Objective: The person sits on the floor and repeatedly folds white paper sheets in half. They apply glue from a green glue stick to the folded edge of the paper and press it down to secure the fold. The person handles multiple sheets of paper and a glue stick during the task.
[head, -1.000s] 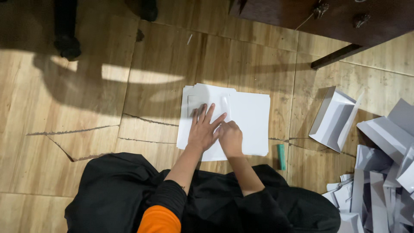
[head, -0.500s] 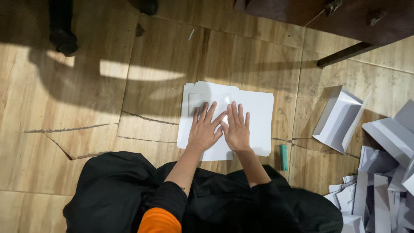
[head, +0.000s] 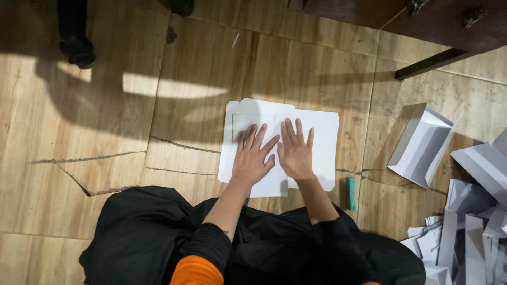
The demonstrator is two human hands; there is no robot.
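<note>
both palms flat on the white sheets

the left hand [head: 253,158] and the right hand [head: 296,154] lay side by side, thumbs nearly touching, on a stack of white paper sheets [head: 322,132]; the fingers of both were spread wide and straight, pressing down, gripping nothing; the stack sat under the palms and ran out past the fingertips on the far side and past the right hand to the right; it lay on a wooden-look floor [head: 105,137] with cracked, lifting panels, just beyond the person's black-clad knees [head: 148,237]; a small teal stick [head: 351,193] lay just beside the stack's near right corner; folded white paper boxes [head: 422,145] were heaped further right; a dark furniture piece [head: 422,26] stood at the far right, and a dark leg [head: 74,31] at the far left; a second before, the right hand was curled into a loose fist on the sheets; it had since opened flat, while the left had stayed spread.
</note>
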